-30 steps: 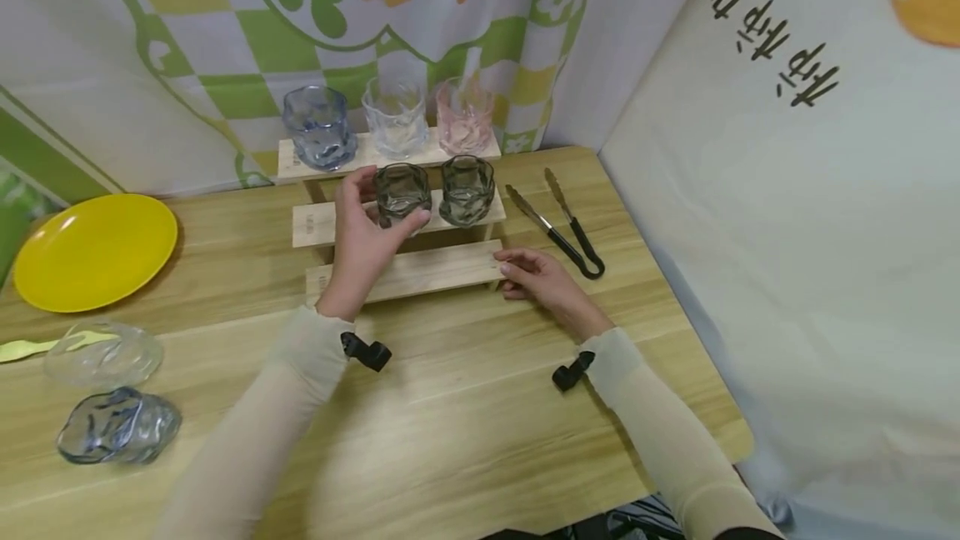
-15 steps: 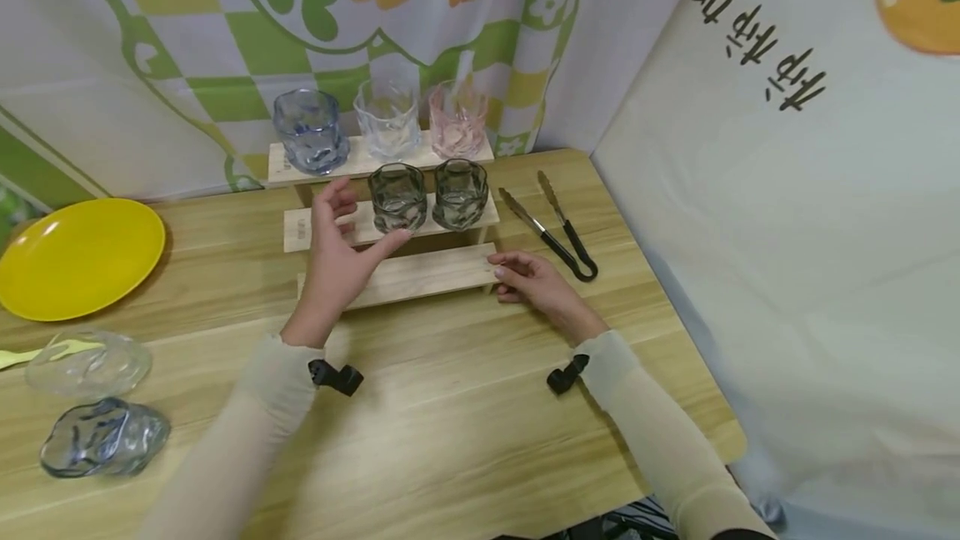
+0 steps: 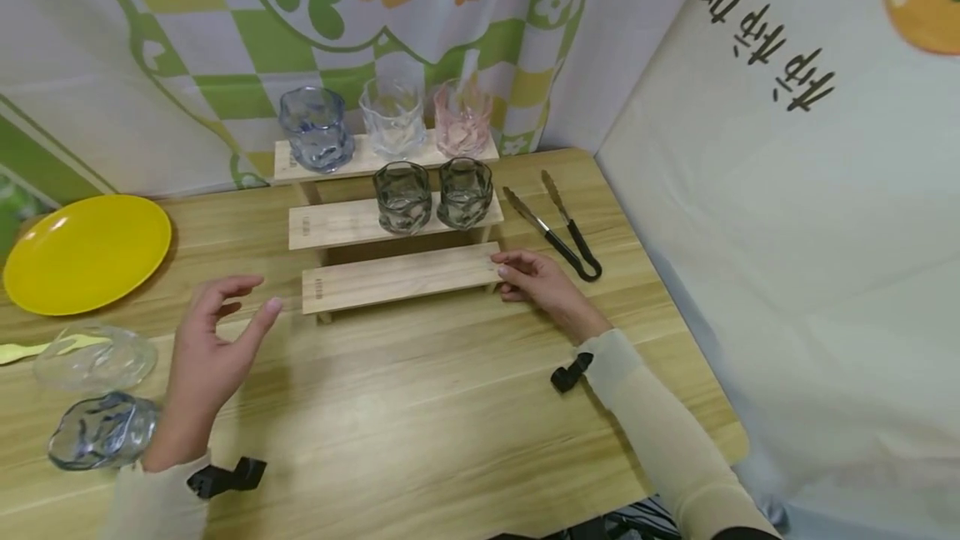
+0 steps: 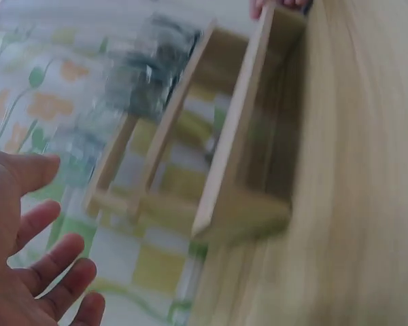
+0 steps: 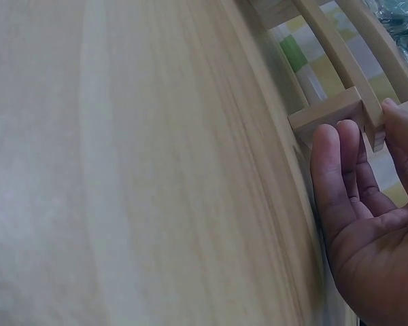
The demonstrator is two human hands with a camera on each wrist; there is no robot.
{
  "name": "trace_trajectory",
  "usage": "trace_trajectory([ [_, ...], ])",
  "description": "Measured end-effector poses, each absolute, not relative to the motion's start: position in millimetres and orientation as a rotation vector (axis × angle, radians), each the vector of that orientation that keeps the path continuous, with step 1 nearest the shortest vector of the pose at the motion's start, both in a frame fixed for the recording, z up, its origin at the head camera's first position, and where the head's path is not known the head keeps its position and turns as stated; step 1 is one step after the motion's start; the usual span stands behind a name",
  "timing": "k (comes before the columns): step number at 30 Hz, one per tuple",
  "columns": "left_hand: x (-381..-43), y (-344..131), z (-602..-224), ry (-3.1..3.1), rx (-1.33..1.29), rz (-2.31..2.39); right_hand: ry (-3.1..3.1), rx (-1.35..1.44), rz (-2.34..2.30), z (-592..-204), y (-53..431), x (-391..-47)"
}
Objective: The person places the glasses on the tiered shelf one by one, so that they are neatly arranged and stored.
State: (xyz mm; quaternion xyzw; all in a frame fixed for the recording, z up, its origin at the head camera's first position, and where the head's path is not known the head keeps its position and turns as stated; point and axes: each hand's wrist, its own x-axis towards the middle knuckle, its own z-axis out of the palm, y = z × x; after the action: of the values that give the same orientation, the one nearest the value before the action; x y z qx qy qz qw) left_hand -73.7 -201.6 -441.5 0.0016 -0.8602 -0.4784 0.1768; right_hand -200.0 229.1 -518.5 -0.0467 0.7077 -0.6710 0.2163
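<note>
My left hand [image 3: 210, 352] hangs over the table left of a three-step wooden rack [image 3: 397, 277], holding nothing, fingers spread. Nearest to it lie a blue glass [image 3: 101, 432] and a clear glass [image 3: 112, 369], both on their sides. My right hand [image 3: 546, 286] pinches the right end of the rack's lowest step; in the right wrist view the thumb [image 5: 400, 122] is on the board with the fingers under it. Two dark grey glasses [image 3: 403, 198] stand upright on the middle step's right half. A blue glass [image 3: 318, 132], a clear glass [image 3: 393, 119] and a pink glass [image 3: 462, 119] stand on top.
Black-handled tongs [image 3: 562, 232] lie spread to the rack's right. A yellow plate [image 3: 86, 252] sits at the far left, with a pale yellow fork [image 3: 22, 351] in front, partly behind the clear glass. A patterned curtain [image 3: 285, 23] hangs behind the rack.
My left hand has let go of the left dark grey glass on the middle step and moved left and toward me. The right hand stays at the rack's lowest step.
</note>
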Motion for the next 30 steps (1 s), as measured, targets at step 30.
trace_trajectory([
  [30, -3.6, -268.8, -489.0, -2.144, 0.407, -0.971, 1.997, -0.129, -1.838, -517.5, 228.6, -201.9],
])
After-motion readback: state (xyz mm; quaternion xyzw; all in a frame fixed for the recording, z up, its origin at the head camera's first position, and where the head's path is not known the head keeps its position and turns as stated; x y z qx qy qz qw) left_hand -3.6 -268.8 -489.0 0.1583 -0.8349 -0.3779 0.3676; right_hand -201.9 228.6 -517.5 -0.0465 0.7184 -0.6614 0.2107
